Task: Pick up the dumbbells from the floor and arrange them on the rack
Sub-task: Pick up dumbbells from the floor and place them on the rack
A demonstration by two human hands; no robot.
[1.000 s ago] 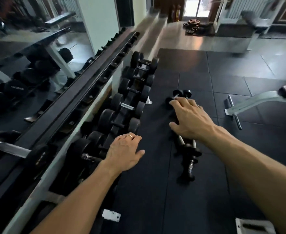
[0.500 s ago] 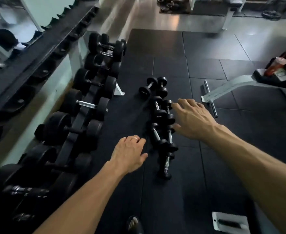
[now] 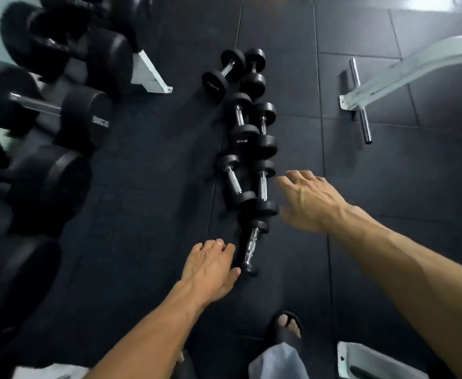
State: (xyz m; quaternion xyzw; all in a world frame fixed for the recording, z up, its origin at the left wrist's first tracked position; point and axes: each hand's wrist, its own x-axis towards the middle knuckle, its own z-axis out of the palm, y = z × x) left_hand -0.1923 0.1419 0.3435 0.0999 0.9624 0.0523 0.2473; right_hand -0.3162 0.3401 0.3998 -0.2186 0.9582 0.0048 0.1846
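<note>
Left hand point(image 3: 210, 265): fingers spread, empty, just beside smallest dumbbell point(image 3: 251, 246).
Right hand point(image 3: 310, 205): spread, empty, beside dumbbell row point(image 3: 247, 138).

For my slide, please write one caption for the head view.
Both open hands, left hand and right hand, reach toward small dumbbells lined on the floor mat.

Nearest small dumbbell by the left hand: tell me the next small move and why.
Probably close the left hand around the chrome handle of the nearest small dumbbell. Its fingers are open right beside that handle, nothing is gripped yet, and the right hand hovers open beside the next dumbbell up the row.
</note>
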